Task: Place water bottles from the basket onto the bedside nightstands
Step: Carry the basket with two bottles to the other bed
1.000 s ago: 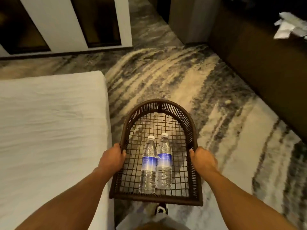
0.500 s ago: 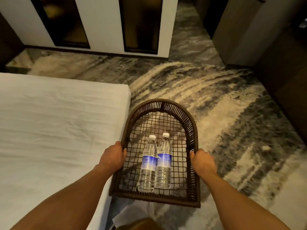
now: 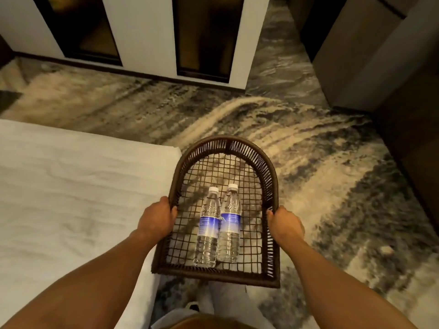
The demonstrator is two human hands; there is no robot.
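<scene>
A dark brown wicker basket [image 3: 228, 143] with an open mesh floor and a rounded far end is held out in front of me above the carpet. My left hand [image 3: 156, 220] grips its left rim and my right hand [image 3: 285, 225] grips its right rim. Two clear water bottles with white caps and blue labels lie side by side in it, caps pointing away: the left bottle [image 3: 209, 226] and the right bottle [image 3: 229, 222], touching each other. No nightstand is in view.
The corner of a bed with a white sheet [image 3: 71, 198] lies to my left, touching the basket's left side. Patterned grey and beige carpet [image 3: 332, 174] spreads ahead. A white wall with dark panels [image 3: 142, 32] stands ahead, dark furniture [image 3: 392, 67] at right.
The view has swung left around the bed's corner: the wall with dark panels is nearer and more central. Both hands and the two bottles keep their places in the basket.
</scene>
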